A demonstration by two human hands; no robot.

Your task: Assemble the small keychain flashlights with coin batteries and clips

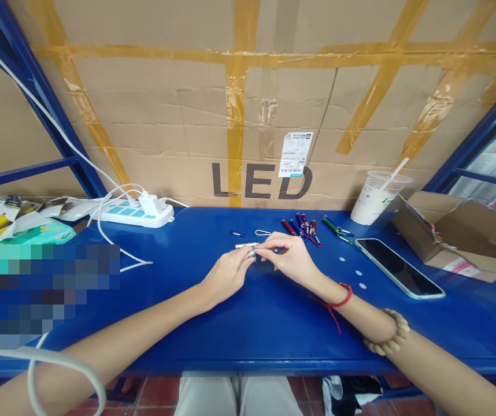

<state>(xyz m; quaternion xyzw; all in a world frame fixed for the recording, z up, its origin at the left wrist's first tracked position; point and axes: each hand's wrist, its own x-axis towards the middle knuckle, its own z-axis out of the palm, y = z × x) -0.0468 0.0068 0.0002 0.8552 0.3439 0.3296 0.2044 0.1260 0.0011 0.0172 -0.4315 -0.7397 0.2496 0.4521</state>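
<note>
My left hand point(227, 273) and my right hand point(289, 255) meet over the middle of the blue table point(248, 323). Both pinch a small silver metal cylinder point(248, 249), held level between the fingertips. Just beyond the hands lie a blue carabiner clip point(237, 233) and a silver carabiner clip point(262, 233). A cluster of small coloured cylinders with clips point(302, 226) lies farther right, with a green one point(333, 226) beside it. A few small round discs point(358, 273) lie right of my right hand.
A phone point(398, 267) lies face up at the right. A plastic cup with a straw point(377, 197) and an open cardboard box point(456, 234) stand at the back right. A white power strip point(137, 212) with a charger and cable sits back left. A taped cardboard wall point(248, 115) backs the table.
</note>
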